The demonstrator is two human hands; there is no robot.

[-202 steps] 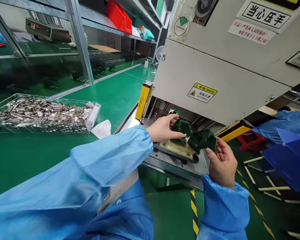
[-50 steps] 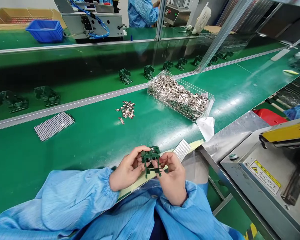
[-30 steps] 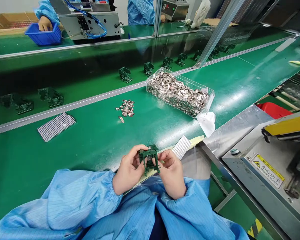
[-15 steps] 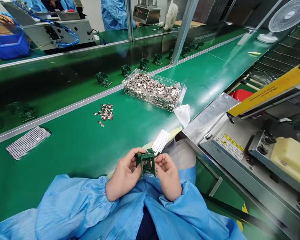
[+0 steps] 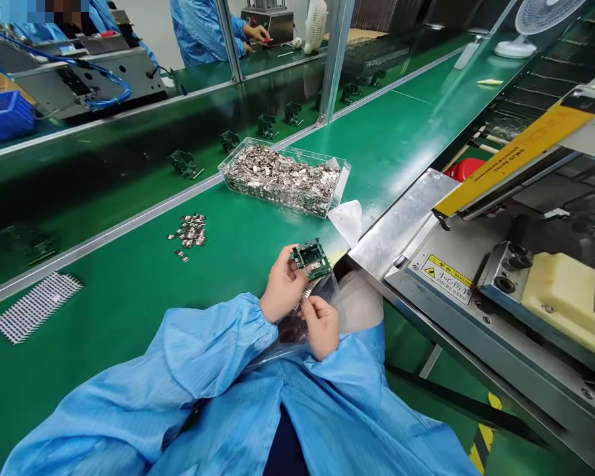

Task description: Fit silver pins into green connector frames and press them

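- Now the left hand (image 5: 283,284) is keeping its grip round one side of a green frame (image 5: 307,252), near the edge of the counter (image 5: 129,291).
- Just below, the right hand (image 5: 321,325) is bending its fingertips together; what they are pinching, nobody can tell.
- The frame is looking light and stiff, maybe easy to snap; its thick sides are seeming best for holding.

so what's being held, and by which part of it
The left hand holds the green part by its left side. The right hand is pinched near the gridded strip; whether it grips it cannot be told.
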